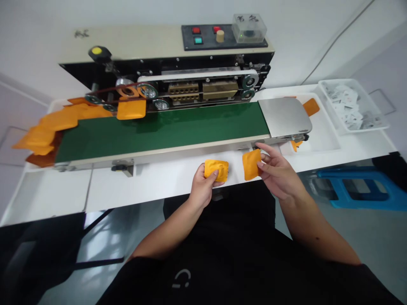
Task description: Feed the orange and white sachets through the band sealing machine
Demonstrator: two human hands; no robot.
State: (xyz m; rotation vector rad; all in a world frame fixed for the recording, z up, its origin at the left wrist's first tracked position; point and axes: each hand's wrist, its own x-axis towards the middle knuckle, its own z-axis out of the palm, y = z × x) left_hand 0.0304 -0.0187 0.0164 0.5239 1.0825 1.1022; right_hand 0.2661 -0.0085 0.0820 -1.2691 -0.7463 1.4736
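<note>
Left grip: the left hand (202,186) is closed around a small, square orange pouch (216,170), with the thumb pressed on top and the fingers behind it.
Right grip: the right hand (276,169) pinches a second orange pouch (251,164) by its right edge between thumb and fingers, holding it more upright.
Hand position: both hands are just above a white table (63,195), near each other and in front of the conveyor's near edge.
Pouch material: the pouches look soft, plump and slightly glossy, with crinkled edges.
Conveyor: a flat green belt (159,131) runs across the view, with a smooth, rounded steel plate (284,116) at its right end.
Machine: behind the belt stands a band sealer (165,55) with exposed rollers, metal blocks and a control panel (222,37).
Other pouches: one orange pouch (131,109) lies at the belt's far edge; a blurred heap (47,131) spills past its left end.
Right side: a white plastic tray (352,106) holds small white sachets (345,103).
</note>
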